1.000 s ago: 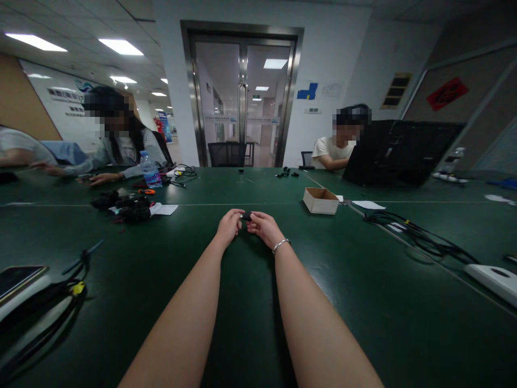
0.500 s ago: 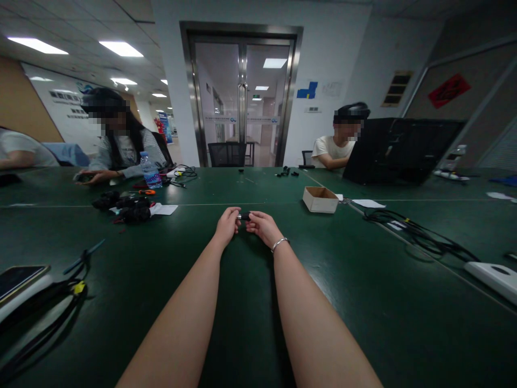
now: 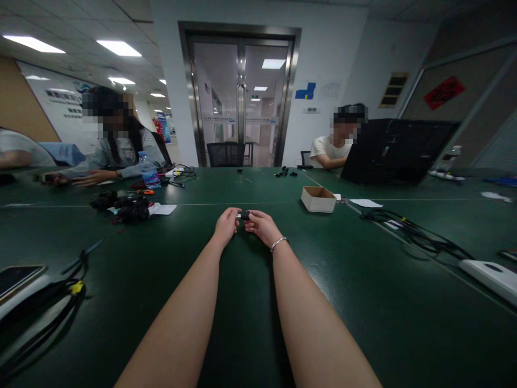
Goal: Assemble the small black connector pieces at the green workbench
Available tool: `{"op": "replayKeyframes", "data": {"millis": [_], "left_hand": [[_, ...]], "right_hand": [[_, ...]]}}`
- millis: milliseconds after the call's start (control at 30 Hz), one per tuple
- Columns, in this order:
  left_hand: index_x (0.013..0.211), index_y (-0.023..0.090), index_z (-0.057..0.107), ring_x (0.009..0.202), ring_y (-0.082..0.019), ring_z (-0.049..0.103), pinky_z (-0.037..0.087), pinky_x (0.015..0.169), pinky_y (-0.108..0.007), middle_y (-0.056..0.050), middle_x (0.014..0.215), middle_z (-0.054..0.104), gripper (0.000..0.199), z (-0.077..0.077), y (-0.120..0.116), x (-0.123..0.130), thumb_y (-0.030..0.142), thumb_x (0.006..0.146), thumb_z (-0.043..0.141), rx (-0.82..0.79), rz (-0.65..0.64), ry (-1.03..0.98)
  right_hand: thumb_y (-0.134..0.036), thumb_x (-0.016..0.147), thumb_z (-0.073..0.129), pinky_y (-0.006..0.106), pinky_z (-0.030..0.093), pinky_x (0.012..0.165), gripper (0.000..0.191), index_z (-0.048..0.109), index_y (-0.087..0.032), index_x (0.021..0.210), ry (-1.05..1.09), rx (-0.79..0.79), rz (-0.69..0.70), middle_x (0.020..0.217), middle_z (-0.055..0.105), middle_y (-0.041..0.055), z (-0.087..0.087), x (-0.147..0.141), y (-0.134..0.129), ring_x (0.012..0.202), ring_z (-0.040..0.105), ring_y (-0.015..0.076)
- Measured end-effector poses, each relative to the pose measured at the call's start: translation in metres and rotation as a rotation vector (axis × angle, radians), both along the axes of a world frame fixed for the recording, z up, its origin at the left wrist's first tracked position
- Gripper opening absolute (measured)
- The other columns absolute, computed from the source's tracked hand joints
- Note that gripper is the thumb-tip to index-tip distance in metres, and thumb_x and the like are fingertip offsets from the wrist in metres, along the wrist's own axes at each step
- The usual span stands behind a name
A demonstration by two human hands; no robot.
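Note:
Between my two hands is a small black piece with a silver metal end (image 3: 244, 215), held level just above the green table (image 3: 258, 302). My left hand (image 3: 227, 223) pinches it at the silver end, thumb and forefinger closed. From the other side my right hand (image 3: 262, 225), with a silver bracelet at the wrist, grips the black end. Fingers cover both ends, so its exact kind and whether it is one part or two cannot be made out.
An open cardboard box (image 3: 318, 200) stands ahead to the right. Black parts (image 3: 131, 208) and a water bottle (image 3: 149, 170) are at left. Cables (image 3: 416, 231) and a power strip (image 3: 490, 277) lie right; a phone (image 3: 20, 281) lies left. Co-workers sit across the table.
Both my hands keep their hold on the black-and-silver piece, almost in place. The co-worker at left has reached a hand further left. My view has shifted slightly right.

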State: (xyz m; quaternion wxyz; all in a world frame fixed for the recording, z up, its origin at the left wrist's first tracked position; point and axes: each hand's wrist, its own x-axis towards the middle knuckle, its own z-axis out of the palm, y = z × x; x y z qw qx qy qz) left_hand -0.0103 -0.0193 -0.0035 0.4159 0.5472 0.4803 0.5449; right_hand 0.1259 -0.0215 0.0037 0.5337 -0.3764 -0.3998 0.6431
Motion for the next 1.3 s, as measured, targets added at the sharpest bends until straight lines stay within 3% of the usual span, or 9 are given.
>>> {"op": "replayKeyframes", "data": {"millis": [133,267,433,533,700,833,1000,1167,1300], "left_hand": [[0.103,0.017,0.055,0.047,-0.007,0.046,0.036,0.039,-0.016,0.002,0.073,0.052,0.025,0.0006,-0.0014,0.0004,0.018,0.081,0.044,-0.033,0.04,0.004],[0.102,0.017,0.056,0.042,-0.008,0.041,0.033,0.038,-0.017,0.004,0.06,0.046,0.024,0.0005,-0.0024,-0.0003,0.028,0.088,0.039,-0.026,0.023,0.042],[0.107,0.018,0.053,0.041,-0.007,0.042,0.034,0.038,-0.017,0.003,0.065,0.049,0.025,0.0011,-0.0024,0.0008,0.019,0.085,0.041,-0.053,0.016,0.062],[0.103,0.017,0.054,0.041,-0.007,0.04,0.034,0.037,-0.017,0.004,0.06,0.046,0.024,0.0021,-0.0025,0.0018,0.025,0.088,0.037,-0.042,-0.009,0.059],[0.105,0.018,0.053,0.046,-0.006,0.045,0.035,0.039,-0.015,0.002,0.071,0.051,0.024,0.0024,-0.0038,0.0026,0.018,0.083,0.044,-0.042,0.012,0.066],[0.103,0.017,0.054,0.044,-0.007,0.043,0.035,0.039,-0.015,0.003,0.065,0.049,0.021,0.0018,-0.0045,0.0028,0.024,0.087,0.042,-0.024,-0.011,0.077],[0.113,0.021,0.051,0.047,-0.006,0.047,0.035,0.039,-0.014,0.002,0.076,0.051,0.03,0.0011,-0.0039,0.0028,0.019,0.083,0.046,-0.009,0.032,0.099],[0.111,0.021,0.055,0.044,-0.007,0.043,0.035,0.038,-0.015,0.003,0.065,0.047,0.027,-0.0006,-0.0032,0.0018,0.029,0.089,0.04,0.008,-0.012,0.118],[0.113,0.022,0.053,0.047,-0.007,0.047,0.036,0.039,-0.015,0.001,0.076,0.052,0.028,-0.0023,-0.0023,0.0015,0.03,0.089,0.042,0.01,0.013,0.137]], "right_hand": [[-0.004,0.088,0.053,0.022,0.052,0.051,0.011,0.059,-0.011,0.093,-0.004,0.002,-0.009,0.063,0.063,0.0046,-0.0003,-0.0004,0.0002,0.049,0.058,0.0116],[-0.003,0.089,0.049,0.021,0.053,0.051,0.013,0.058,-0.011,0.094,-0.011,0.009,0.005,0.063,0.062,0.0044,0.0003,-0.0006,-0.0002,0.048,0.058,0.0108],[-0.002,0.089,0.049,0.021,0.053,0.051,0.014,0.058,-0.012,0.095,-0.013,0.007,0.011,0.066,0.063,0.0047,0.0002,0.0001,0.0004,0.049,0.058,0.0106],[-0.002,0.09,0.048,0.021,0.053,0.051,0.015,0.058,-0.012,0.096,-0.018,0.008,0.021,0.067,0.063,0.0048,-0.0005,0.0005,0.0015,0.049,0.059,0.0107],[-0.001,0.089,0.047,0.021,0.053,0.052,0.017,0.056,-0.013,0.097,-0.028,0.008,0.014,0.068,0.063,0.0045,-0.0015,0.0008,0.0029,0.049,0.059,0.0107],[-0.002,0.089,0.049,0.021,0.054,0.052,0.016,0.056,-0.014,0.097,-0.032,0.004,0.01,0.07,0.063,0.0039,-0.0017,0.0008,0.003,0.049,0.06,0.0101],[-0.001,0.089,0.048,0.02,0.053,0.05,0.018,0.055,-0.014,0.099,-0.038,-0.001,0.009,0.069,0.064,0.0033,0.0006,0.0005,0.001,0.048,0.059,0.0097],[-0.001,0.089,0.045,0.02,0.052,0.05,0.018,0.054,-0.013,0.099,-0.035,-0.007,0.005,0.07,0.064,0.0042,0.0015,-0.0003,-0.0001,0.048,0.059,0.0097],[-0.001,0.089,0.045,0.021,0.053,0.051,0.018,0.054,-0.014,0.099,-0.035,0.001,0.003,0.069,0.063,0.0035,-0.0001,-0.0004,0.0006,0.049,0.059,0.0102]]}}
